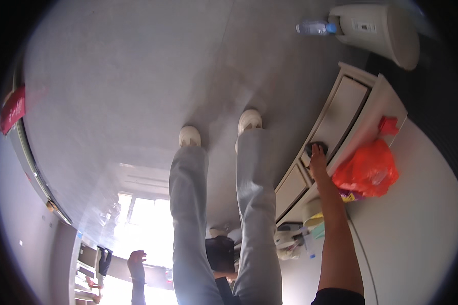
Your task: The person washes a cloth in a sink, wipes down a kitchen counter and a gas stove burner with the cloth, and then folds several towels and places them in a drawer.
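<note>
My right hand (317,158) reaches out to a drawer front (337,108) of a light-coloured low cabinet. Under its fingers is a small dark object (310,148), pressed against the drawer front; hand and blur hide most of it, so I cannot tell what it is. Close to my right forearm, on the cabinet top (416,179), sits a crumpled red plastic bag (370,167). My left hand (137,258) hangs out to the left with loosely bent fingers and nothing visible in it. A lower drawer front (291,187) is beside the first one.
A beige bin (370,28) stands past the cabinet, and a clear bottle (315,28) with a blue cap is beside it. A small red item (388,126), a roll (312,213) and a cable (362,251) lie on the cabinet top. Other people (219,253) are behind me.
</note>
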Demonstrator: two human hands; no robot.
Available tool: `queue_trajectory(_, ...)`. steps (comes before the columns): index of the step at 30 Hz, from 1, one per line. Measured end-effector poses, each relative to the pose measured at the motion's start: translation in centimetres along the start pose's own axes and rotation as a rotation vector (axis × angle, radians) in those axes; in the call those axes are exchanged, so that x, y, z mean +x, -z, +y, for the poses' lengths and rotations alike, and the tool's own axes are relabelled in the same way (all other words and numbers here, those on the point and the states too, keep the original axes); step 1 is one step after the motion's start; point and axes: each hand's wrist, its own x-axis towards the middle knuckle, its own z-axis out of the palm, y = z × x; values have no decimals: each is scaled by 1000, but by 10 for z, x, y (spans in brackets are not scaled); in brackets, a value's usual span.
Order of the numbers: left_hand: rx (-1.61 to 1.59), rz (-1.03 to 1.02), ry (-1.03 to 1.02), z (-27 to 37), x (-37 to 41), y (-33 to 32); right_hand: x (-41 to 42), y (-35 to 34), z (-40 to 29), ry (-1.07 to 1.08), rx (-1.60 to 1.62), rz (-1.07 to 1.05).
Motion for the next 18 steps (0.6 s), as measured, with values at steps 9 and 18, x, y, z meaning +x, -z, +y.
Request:
queue_trajectory(9, -24, 3, 177, 20, -19, -52, 99, 122, 195, -499, -325, 164)
queue_trajectory(18, -90, -40, 143, 43, -38, -96, 16, 10, 11, 315, 165, -155)
